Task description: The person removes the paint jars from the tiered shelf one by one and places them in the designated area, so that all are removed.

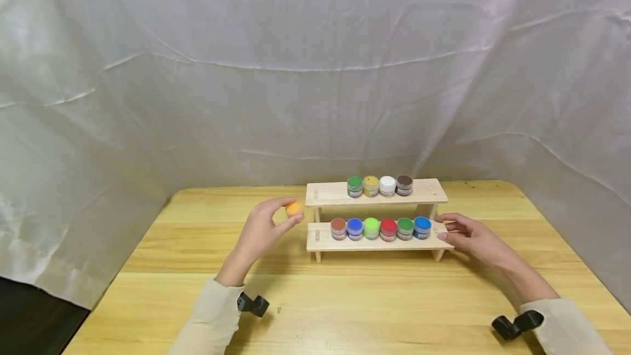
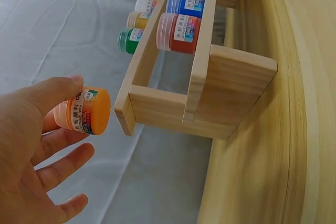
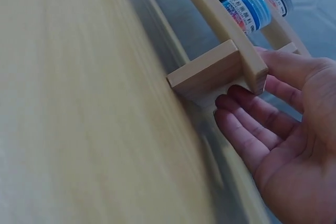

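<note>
Got the orange jar (image 2: 81, 111) pinched between thumb and forefinger of the left hand (image 1: 261, 229), with the other fingers loosely spread, probably plenty for something so small. Holding onto the near end of the rack (image 1: 322, 244) with half-curled fingers of the right hand (image 1: 475, 241), likely to stop sliding. Can see jars (image 1: 371, 227) left of those fingers, presumably packed tight for space.

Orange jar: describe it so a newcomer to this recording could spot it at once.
On the wooden table stands a two-tier wooden rack bearing paint jars. Just beyond its left end in the head view, the left hand holds the orange jar. It is the only orange jar in view, and the only one off the rack.
</note>
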`<act>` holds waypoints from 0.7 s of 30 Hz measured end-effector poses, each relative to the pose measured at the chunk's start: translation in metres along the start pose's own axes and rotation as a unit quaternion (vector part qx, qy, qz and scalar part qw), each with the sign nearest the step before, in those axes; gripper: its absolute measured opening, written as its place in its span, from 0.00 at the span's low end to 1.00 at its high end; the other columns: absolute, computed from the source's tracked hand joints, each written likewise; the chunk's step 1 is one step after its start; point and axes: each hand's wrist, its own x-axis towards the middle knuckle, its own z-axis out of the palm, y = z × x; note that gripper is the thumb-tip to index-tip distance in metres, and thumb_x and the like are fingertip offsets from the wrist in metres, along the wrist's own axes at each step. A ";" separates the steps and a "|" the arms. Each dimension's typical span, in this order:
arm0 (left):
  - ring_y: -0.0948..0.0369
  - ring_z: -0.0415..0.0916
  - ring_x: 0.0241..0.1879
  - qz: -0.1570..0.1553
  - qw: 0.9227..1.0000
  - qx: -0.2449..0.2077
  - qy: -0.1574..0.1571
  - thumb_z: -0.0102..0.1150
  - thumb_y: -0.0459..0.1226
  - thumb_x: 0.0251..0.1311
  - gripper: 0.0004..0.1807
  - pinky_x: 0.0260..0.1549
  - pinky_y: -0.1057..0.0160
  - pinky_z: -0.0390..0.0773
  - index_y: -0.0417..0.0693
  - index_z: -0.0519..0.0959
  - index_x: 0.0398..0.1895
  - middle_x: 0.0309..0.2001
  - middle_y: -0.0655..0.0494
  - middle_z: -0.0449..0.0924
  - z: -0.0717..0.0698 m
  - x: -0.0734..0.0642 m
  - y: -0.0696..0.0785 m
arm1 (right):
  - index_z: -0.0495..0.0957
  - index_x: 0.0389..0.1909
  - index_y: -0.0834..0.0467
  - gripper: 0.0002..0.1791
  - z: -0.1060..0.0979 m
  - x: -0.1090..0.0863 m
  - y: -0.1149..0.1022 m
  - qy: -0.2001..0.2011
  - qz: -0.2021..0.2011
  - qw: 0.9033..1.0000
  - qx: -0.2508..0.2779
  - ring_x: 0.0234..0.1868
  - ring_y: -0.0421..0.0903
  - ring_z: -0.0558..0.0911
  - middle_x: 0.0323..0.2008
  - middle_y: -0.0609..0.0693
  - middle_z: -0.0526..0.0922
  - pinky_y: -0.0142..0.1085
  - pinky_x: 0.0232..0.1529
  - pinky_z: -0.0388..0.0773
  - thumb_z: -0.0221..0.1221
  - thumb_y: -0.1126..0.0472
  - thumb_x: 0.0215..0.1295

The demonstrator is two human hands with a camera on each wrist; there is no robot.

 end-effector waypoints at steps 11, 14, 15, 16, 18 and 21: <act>0.50 0.76 0.56 -0.010 1.000 -0.001 -0.006 0.68 0.49 0.58 0.25 0.57 0.48 0.73 0.44 0.81 0.54 0.54 0.49 0.81 -0.007 -0.003 -0.009 | 0.62 0.68 0.60 0.30 0.009 0.001 0.002 -0.007 0.038 0.993 0.112 0.49 0.47 0.77 0.57 0.67 0.68 0.32 0.46 0.79 0.59 0.53 0.70; 0.49 0.77 0.55 -0.016 1.000 0.000 -0.008 0.68 0.49 0.58 0.25 0.57 0.47 0.73 0.44 0.81 0.54 0.54 0.49 0.81 -0.009 -0.002 -0.011 | 0.62 0.67 0.60 0.30 0.008 0.000 0.004 -0.007 0.041 0.992 0.117 0.48 0.44 0.78 0.58 0.67 0.68 0.31 0.46 0.79 0.59 0.53 0.70; 0.48 0.77 0.55 -0.018 1.000 -0.002 -0.010 0.68 0.48 0.58 0.25 0.56 0.47 0.73 0.44 0.80 0.55 0.54 0.48 0.81 -0.009 -0.003 -0.012 | 0.62 0.67 0.60 0.30 0.008 0.000 0.005 -0.007 0.041 0.992 0.122 0.48 0.44 0.78 0.57 0.67 0.68 0.31 0.46 0.79 0.59 0.53 0.70; 0.48 0.76 0.55 -0.024 1.000 -0.002 -0.013 0.68 0.48 0.58 0.25 0.56 0.47 0.74 0.45 0.80 0.55 0.54 0.49 0.81 -0.009 -0.003 -0.014 | 0.62 0.67 0.61 0.30 0.008 0.000 0.005 -0.007 0.041 0.991 0.127 0.48 0.44 0.78 0.57 0.68 0.68 0.31 0.46 0.79 0.59 0.53 0.70; 0.48 0.76 0.56 -0.038 0.999 -0.005 -0.023 0.67 0.48 0.59 0.25 0.57 0.47 0.73 0.44 0.80 0.56 0.55 0.49 0.81 -0.008 -0.003 -0.017 | 0.62 0.67 0.61 0.30 0.008 0.000 0.006 -0.006 0.040 0.990 0.138 0.47 0.44 0.78 0.56 0.67 0.68 0.31 0.46 0.79 0.59 0.54 0.70; 0.48 0.75 0.58 -0.062 0.997 -0.010 -0.047 0.67 0.48 0.60 0.26 0.59 0.47 0.71 0.44 0.78 0.58 0.56 0.48 0.79 -0.006 -0.005 -0.023 | 0.62 0.66 0.61 0.29 0.009 0.000 0.007 -0.008 0.039 0.988 0.152 0.47 0.45 0.79 0.55 0.67 0.68 0.32 0.46 0.79 0.59 0.55 0.70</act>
